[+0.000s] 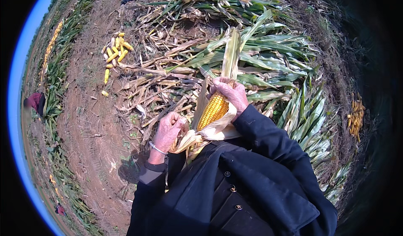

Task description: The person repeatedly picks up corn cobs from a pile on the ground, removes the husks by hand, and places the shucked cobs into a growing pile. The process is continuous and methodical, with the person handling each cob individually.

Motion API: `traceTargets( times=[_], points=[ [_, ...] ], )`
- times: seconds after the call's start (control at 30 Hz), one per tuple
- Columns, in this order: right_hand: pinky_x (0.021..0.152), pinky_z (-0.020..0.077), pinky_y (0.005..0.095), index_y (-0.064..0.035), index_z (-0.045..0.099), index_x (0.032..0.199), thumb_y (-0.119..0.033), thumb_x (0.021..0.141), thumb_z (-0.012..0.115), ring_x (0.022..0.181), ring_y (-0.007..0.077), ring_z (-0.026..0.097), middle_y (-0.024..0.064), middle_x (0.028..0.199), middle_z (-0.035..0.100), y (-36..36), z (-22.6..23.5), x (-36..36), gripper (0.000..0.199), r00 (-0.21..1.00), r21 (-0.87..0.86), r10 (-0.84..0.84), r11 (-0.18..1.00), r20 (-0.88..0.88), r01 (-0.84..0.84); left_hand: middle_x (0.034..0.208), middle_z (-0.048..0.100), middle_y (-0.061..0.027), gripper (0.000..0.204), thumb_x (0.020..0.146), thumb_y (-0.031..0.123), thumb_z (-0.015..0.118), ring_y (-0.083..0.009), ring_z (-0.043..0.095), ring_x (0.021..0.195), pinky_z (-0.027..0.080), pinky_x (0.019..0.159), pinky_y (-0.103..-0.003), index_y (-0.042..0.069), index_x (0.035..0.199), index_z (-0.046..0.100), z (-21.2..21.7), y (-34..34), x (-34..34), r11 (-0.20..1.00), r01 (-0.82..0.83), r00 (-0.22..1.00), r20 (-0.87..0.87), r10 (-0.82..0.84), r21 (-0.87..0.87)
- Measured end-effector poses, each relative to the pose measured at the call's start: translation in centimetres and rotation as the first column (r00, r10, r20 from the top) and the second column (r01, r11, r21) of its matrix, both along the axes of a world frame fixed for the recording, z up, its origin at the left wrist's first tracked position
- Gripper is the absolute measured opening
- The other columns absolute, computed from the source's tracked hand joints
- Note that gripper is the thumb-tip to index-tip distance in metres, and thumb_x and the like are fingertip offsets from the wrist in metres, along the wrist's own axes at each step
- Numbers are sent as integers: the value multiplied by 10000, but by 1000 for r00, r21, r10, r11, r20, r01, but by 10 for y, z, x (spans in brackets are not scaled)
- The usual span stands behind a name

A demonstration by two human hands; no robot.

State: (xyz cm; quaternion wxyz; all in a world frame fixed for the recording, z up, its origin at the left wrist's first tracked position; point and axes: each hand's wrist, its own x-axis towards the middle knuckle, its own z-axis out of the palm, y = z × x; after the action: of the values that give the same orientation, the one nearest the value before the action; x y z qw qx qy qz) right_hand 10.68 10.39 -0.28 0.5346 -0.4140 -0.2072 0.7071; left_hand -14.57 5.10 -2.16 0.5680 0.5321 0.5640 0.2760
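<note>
A yellow ear of corn (213,112) stands slanted in front of my chest, its kernels bare on the near side. Pale dry husk (189,140) is peeled back around its lower end and along its right side. My right hand (231,94) is closed round the ear's top end, where a long pale leaf sticks up beyond the fingers. To the ear's lower left, my left hand (167,131), with a bracelet at the wrist, is closed in a pinch against the loose husk; its fingertips are partly hidden.
Cut corn stalks with green and dry leaves (268,55) lie heaped ahead and to the right. A pile of husked ears (117,49) rests on bare soil at the far left, another pile (356,116) at the far right. Another person (35,102) is bent over at the left edge.
</note>
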Motion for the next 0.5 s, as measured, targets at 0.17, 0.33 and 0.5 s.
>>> traceTargets(
  times=[0.17,0.33,0.5],
  points=[
    [640,551,366,41,600,1019,-107,919,626,649,241,636,119,740,615,10,27,-8,180,995,196,-99,976,-11,99,1248,566,-201,877,736,317,863,-292,591,1149,463,1009,-376,-30,1390,394,36,10,49,969,185,965,155,-210,162],
    [620,550,372,17,599,990,-126,907,621,630,254,631,106,710,598,10,44,4,167,982,177,-150,970,-115,168,1271,573,-196,981,624,271,915,-340,590,1165,469,1009,-402,10,1406,383,43,3,80,938,203,979,-80,-188,280],
    [590,552,376,53,610,1002,-98,886,633,637,245,630,118,721,611,-1,45,10,191,976,236,-198,948,-96,215,1124,658,-204,876,639,268,893,-336,662,1055,522,900,-410,19,1358,460,42,-5,84,949,288,951,-156,-267,126]
  ],
)
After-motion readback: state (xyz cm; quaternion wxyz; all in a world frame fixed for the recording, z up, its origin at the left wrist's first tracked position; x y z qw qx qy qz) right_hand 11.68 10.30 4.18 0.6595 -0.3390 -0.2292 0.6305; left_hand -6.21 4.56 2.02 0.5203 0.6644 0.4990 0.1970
